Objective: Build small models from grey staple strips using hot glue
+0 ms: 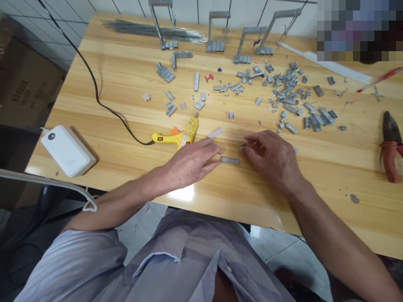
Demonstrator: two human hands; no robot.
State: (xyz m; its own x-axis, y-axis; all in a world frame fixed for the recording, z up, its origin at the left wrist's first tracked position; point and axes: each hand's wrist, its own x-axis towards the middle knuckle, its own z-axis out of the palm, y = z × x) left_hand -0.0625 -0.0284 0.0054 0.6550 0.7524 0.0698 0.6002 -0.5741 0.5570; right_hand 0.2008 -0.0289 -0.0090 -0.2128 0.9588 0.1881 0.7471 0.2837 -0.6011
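Note:
My left hand [193, 163] is over the table, its fingertips at the left end of a short grey bar [230, 160] that lies flat. Beneath and beyond its fingers is a pale strip [215, 133]. My right hand [272, 157] is to the right of the bar, thumb and forefinger close together around something small and dark at their tips, too small to name. A yellow glue gun [176, 136] lies just beyond my left hand, nozzle pointing away from me. A small grey block [231, 115] sits farther back between the hands.
Grey pieces [288, 86] are scattered at the back right. Several grey frames [217, 46] stand along the back near thin rods [132, 29]. A white power bank [67, 151] and black cord [97, 94] are left; pliers [390, 155] and a red pen [379, 79] are right.

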